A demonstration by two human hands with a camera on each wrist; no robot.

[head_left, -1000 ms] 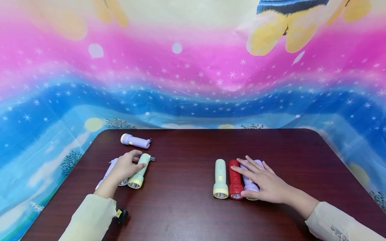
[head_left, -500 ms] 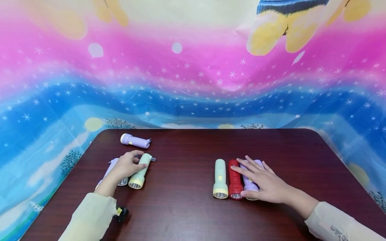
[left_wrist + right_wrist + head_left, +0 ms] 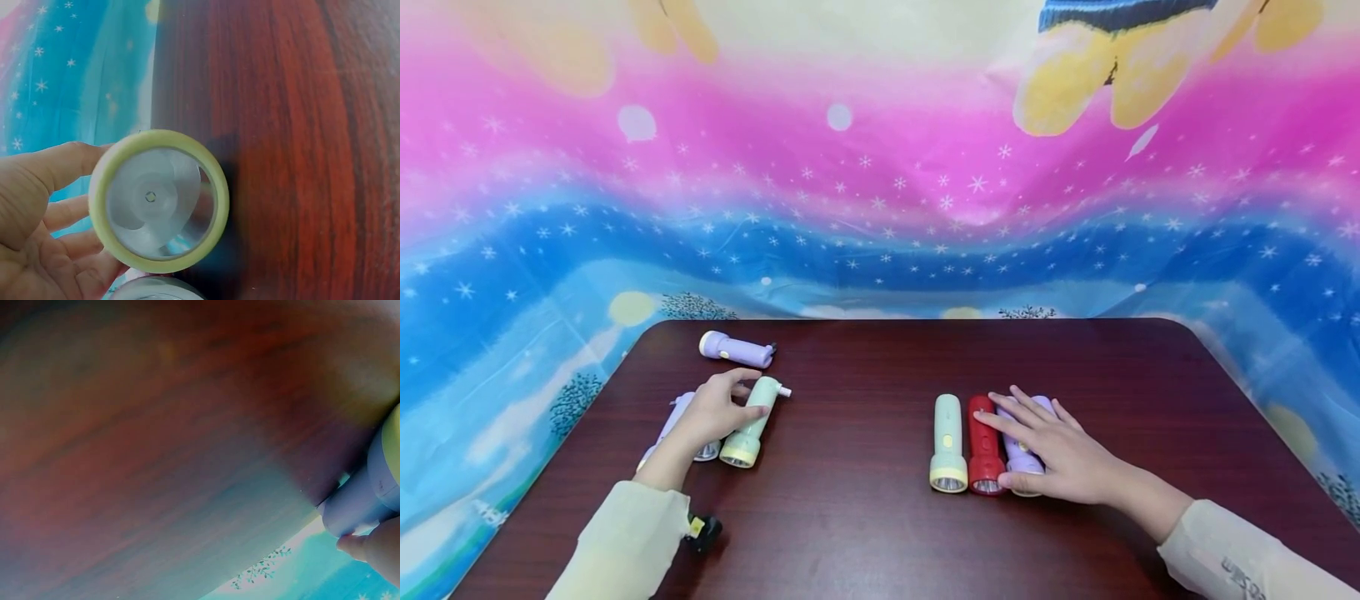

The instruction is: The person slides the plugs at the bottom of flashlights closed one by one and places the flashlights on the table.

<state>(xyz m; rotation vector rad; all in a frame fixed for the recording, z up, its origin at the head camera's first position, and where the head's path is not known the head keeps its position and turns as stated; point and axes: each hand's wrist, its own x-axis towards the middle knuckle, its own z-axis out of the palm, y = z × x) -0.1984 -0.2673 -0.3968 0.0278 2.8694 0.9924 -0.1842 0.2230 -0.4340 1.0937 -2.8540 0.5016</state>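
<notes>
My left hand (image 3: 715, 408) pinches a pale green flashlight (image 3: 752, 432) between thumb and fingers. A short prong piece sticks out at its tail, and its yellow-rimmed head points toward me. That head (image 3: 159, 261) faces the camera in the left wrist view. Beside it another flashlight's head (image 3: 707, 452) shows, its body hidden by the hand. A purple flashlight (image 3: 675, 417) lies partly under the left forearm. My right hand (image 3: 1063, 458) rests with fingers spread over a purple flashlight (image 3: 1017, 454), fingertips reaching a red flashlight (image 3: 983, 454).
Left of the red one lies another pale green flashlight (image 3: 948, 433), lined up in the same row. A purple flashlight (image 3: 741, 350) lies crosswise near the back left of the dark wooden table (image 3: 857, 467). A printed curtain (image 3: 880, 167) hangs behind the table.
The tail of the green flashlight in my left hand has risen slightly and shifted right, and its prong piece now looks paler. My right hand stays where it was.
</notes>
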